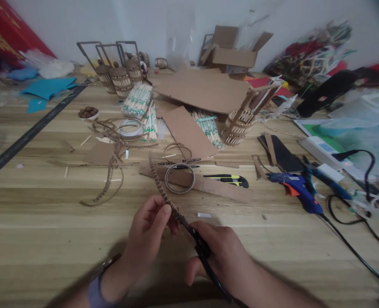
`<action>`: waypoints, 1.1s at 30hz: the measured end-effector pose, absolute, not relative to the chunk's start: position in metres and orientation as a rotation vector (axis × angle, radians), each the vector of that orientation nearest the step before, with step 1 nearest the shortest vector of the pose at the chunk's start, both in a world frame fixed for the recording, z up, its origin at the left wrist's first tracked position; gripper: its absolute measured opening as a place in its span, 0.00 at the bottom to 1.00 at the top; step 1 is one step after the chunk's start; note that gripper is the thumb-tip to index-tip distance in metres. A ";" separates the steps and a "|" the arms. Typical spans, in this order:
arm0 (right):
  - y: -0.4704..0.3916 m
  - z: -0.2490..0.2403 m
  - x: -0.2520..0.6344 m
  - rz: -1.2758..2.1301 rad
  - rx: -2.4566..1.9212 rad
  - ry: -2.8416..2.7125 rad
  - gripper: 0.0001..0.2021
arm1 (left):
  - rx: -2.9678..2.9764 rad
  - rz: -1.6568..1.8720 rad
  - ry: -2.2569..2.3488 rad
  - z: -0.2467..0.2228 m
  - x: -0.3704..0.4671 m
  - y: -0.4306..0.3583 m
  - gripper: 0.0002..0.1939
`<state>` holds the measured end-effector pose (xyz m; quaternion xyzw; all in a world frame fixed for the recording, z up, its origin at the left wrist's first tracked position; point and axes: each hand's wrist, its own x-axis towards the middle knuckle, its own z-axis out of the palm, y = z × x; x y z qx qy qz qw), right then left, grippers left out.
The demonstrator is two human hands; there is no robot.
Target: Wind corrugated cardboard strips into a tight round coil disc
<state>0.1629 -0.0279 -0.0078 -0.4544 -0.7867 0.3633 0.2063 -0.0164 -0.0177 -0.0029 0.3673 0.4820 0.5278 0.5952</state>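
Observation:
My left hand (pixel 152 222) pinches a narrow strip of corrugated cardboard (pixel 157 182) between thumb and fingers; its free end rises away from me. In my right hand (pixel 224 252) is a pair of black scissors (pixel 202 248), the blades pointing up and left to the strip just beside my left fingertips. Whether the blades are parted is too blurred to tell. Just beyond my hands a cardboard ring (pixel 179 179) lies on a flat cardboard piece (pixel 221 188). A yellow and black utility knife (pixel 231 180) lies behind that piece.
A blue hot glue gun (pixel 298 190) with its cable lies to the right. Loose cardboard strips (pixel 109 175) curl at the left. Farther back are bundles of wrapped sticks (pixel 138 100), large cardboard sheets (pixel 205 90), small handled buckets (pixel 120 81) and a bowl of brown beads (pixel 88 113).

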 end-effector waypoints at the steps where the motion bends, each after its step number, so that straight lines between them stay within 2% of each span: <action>1: -0.027 -0.008 0.163 0.984 -1.268 -2.202 0.25 | 0.849 1.228 1.111 -0.003 -0.017 -0.018 0.16; 6: -0.023 -0.004 0.163 0.931 -1.261 -2.230 0.28 | 0.934 1.191 1.127 -0.002 -0.017 -0.021 0.14; 13: -0.025 -0.006 0.165 0.990 -1.273 -2.203 0.26 | 0.945 1.160 1.141 -0.004 -0.014 -0.023 0.15; 19: -0.025 -0.010 0.165 0.955 -1.290 -2.191 0.29 | 0.922 1.154 1.116 -0.005 -0.015 -0.021 0.16; 33: -0.024 -0.005 0.162 0.892 -1.318 -2.266 0.30 | 0.901 1.182 1.041 -0.004 -0.016 -0.019 0.17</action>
